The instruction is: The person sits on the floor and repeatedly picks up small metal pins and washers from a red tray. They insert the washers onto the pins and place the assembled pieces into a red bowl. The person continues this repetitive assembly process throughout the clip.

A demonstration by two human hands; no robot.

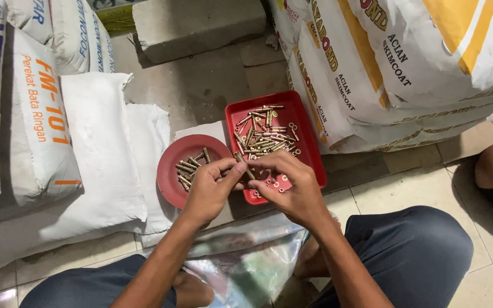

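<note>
Shiny clear plastic (246, 262) lies on the tile floor (417, 188) between the person's knees. Just past it, the left hand (209, 191) and the right hand (289, 188) meet, fingertips close together. A small brass bolt (244, 164) sits right between them. Both hands pinch it, the left grip narrow on its near end and the right grip curled over it.

Under the left hand is a round red plate (169, 182) with a little pile of brass bolts (189, 170). Under the right hand is a red square tray (303, 142) with many more bolts (263, 137) and a few small rings (275, 183).

Farther off, big white sacks (41, 114) lie on the left and more sacks (406, 63) on the right. A grey block (201, 23) rests at the back.
</note>
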